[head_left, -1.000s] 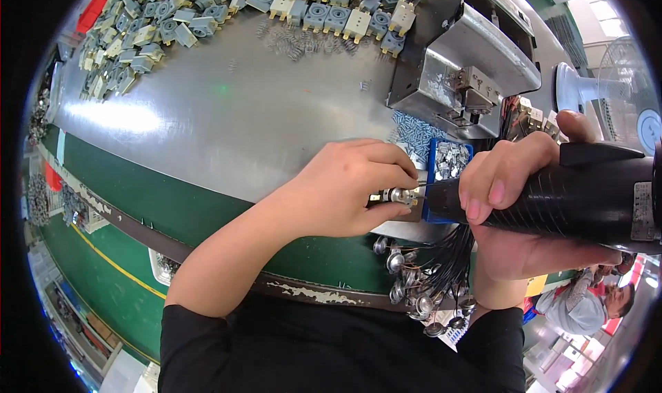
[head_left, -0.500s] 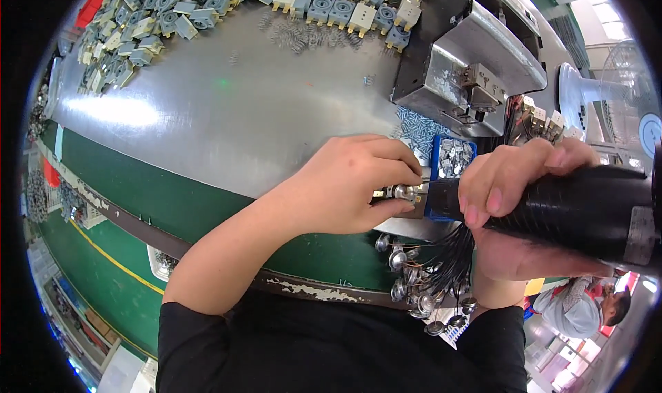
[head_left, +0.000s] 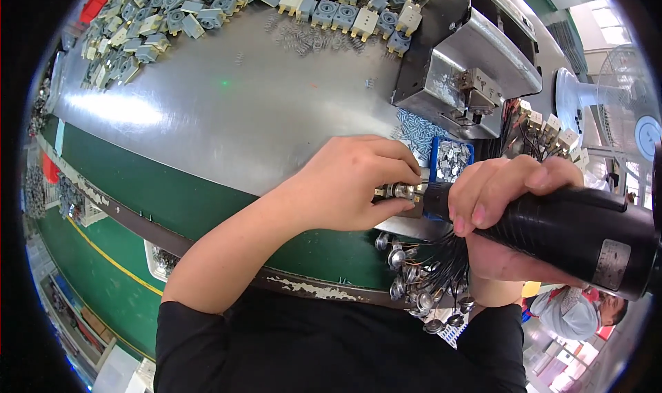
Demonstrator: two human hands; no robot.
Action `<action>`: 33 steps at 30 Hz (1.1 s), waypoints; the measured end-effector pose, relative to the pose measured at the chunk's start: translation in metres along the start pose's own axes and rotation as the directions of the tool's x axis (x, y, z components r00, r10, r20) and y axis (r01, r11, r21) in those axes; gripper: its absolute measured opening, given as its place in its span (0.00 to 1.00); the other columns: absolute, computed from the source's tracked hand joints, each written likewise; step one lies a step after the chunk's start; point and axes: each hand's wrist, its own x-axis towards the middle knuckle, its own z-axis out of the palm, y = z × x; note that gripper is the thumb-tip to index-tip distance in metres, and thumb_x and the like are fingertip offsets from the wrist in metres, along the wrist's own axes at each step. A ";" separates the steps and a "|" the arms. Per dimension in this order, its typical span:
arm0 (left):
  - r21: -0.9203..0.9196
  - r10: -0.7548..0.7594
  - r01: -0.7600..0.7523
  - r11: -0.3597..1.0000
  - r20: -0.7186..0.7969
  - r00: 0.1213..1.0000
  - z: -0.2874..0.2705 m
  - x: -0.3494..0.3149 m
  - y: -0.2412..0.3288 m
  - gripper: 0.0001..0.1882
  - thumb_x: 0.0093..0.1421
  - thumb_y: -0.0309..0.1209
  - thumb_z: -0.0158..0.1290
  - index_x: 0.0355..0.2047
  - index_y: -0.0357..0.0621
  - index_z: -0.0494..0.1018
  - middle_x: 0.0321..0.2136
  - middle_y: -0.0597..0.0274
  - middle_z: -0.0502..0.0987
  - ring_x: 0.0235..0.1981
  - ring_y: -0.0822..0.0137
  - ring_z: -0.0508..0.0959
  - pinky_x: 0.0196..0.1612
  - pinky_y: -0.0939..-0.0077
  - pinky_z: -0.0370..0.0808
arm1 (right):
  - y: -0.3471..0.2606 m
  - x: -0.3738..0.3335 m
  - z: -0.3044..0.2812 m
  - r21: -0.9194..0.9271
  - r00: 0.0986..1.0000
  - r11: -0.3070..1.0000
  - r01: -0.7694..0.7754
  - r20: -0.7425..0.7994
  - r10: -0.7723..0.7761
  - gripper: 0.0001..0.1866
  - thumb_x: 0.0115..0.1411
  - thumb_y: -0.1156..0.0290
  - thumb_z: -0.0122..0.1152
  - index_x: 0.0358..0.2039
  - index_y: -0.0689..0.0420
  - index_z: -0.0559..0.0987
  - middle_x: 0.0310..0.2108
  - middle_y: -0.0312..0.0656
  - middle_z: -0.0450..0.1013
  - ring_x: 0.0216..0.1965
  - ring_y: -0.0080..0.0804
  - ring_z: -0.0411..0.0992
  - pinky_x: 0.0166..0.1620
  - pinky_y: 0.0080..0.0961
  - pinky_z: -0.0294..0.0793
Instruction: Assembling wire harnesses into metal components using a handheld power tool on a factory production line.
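Observation:
Between the thumb and fingers of my left hand (head_left: 362, 182) is a small part with a round metal piece (head_left: 398, 191) on it; my fingers hide much of it. My right hand (head_left: 510, 196) is wrapped round a thick black electric screwdriver (head_left: 565, 231), held almost level. Its nose points left at the small part, and the bit is close to or touching it; I cannot tell which. Under the screwdriver, a bundle of black wires (head_left: 452, 255) with several round metal pieces (head_left: 424, 301) hangs over the bench's front edge.
Grey and cream switch-like blocks (head_left: 336, 13) lie heaped along the back of the metal bench (head_left: 276, 110), with loose springs (head_left: 303, 37) before them. Screws (head_left: 419, 132) and a blue tray (head_left: 452, 160) of small metal parts sit beyond my hands, below a metal fixture (head_left: 469, 69). A person (head_left: 572, 313) is at far right.
The screwdriver and my right hand have shifted slightly left, toward the small part, and the tool's rear end has tipped lower. My left hand has barely moved.

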 end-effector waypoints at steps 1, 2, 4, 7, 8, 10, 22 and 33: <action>0.006 0.002 -0.002 1.000 0.001 1.000 -0.001 -0.001 0.000 0.13 0.54 0.33 0.69 0.39 0.45 0.85 0.43 0.64 0.85 0.44 0.56 0.85 0.46 0.62 0.82 | 0.000 0.002 -0.002 0.010 1.000 1.000 0.009 0.006 -0.009 0.66 0.54 0.16 0.56 0.73 0.61 0.56 0.27 0.38 0.70 0.19 0.31 0.70 0.23 0.29 0.71; 0.011 -0.001 0.000 1.000 0.003 1.000 -0.002 -0.002 0.000 0.13 0.54 0.33 0.69 0.40 0.46 0.85 0.44 0.64 0.85 0.44 0.56 0.85 0.47 0.61 0.82 | -0.001 0.004 -0.003 0.021 1.000 1.000 0.019 0.012 -0.019 0.66 0.54 0.16 0.56 0.73 0.62 0.55 0.27 0.38 0.71 0.19 0.31 0.70 0.23 0.29 0.71; 0.009 0.035 -0.035 0.999 0.018 0.999 -0.002 0.004 0.002 0.14 0.55 0.33 0.69 0.41 0.46 0.85 0.44 0.64 0.85 0.45 0.55 0.85 0.47 0.61 0.82 | -0.012 0.012 -0.010 0.007 0.998 0.999 0.053 0.017 -0.054 0.68 0.55 0.16 0.56 0.75 0.62 0.54 0.27 0.38 0.71 0.19 0.31 0.70 0.23 0.29 0.71; 0.002 0.070 -0.070 0.998 0.037 0.997 -0.002 0.007 0.005 0.15 0.51 0.27 0.71 0.41 0.43 0.85 0.44 0.58 0.86 0.45 0.53 0.86 0.48 0.61 0.83 | -0.032 0.032 -0.038 -0.044 0.995 0.994 0.095 0.005 -0.095 0.68 0.56 0.17 0.56 0.76 0.62 0.53 0.30 0.37 0.70 0.23 0.29 0.71 0.27 0.28 0.71; -0.013 0.054 -0.054 0.998 0.027 0.998 -0.002 0.007 0.007 0.16 0.51 0.27 0.71 0.41 0.42 0.85 0.45 0.57 0.86 0.45 0.53 0.86 0.49 0.61 0.83 | -0.032 0.035 -0.044 -0.102 0.986 0.987 0.121 -0.103 -0.132 0.67 0.56 0.16 0.54 0.76 0.62 0.53 0.32 0.37 0.70 0.25 0.28 0.70 0.29 0.27 0.70; -0.025 0.024 -0.024 0.999 0.024 0.999 -0.002 0.005 0.007 0.18 0.50 0.26 0.73 0.43 0.41 0.85 0.45 0.56 0.86 0.46 0.53 0.86 0.50 0.61 0.83 | -0.027 0.042 -0.058 -0.382 0.957 0.922 0.061 -0.240 -0.163 0.66 0.54 0.12 0.48 0.73 0.61 0.57 0.31 0.38 0.71 0.24 0.29 0.69 0.30 0.30 0.71; -0.024 -0.004 0.005 1.000 0.041 0.999 -0.003 0.009 0.010 0.19 0.49 0.25 0.74 0.43 0.41 0.86 0.47 0.56 0.87 0.47 0.54 0.87 0.49 0.63 0.84 | -0.005 0.061 -0.057 -0.397 0.893 0.917 0.047 -0.395 -0.217 0.64 0.55 0.11 0.41 0.69 0.60 0.63 0.26 0.40 0.70 0.24 0.33 0.69 0.32 0.33 0.72; -0.047 -0.022 0.024 0.999 0.061 0.998 -0.005 0.010 0.011 0.19 0.50 0.25 0.73 0.44 0.41 0.86 0.47 0.56 0.86 0.47 0.53 0.87 0.50 0.62 0.84 | 0.003 0.064 -0.050 -0.400 0.881 0.916 -0.036 -0.445 -0.160 0.60 0.58 0.13 0.40 0.67 0.60 0.64 0.26 0.42 0.71 0.23 0.36 0.70 0.31 0.34 0.73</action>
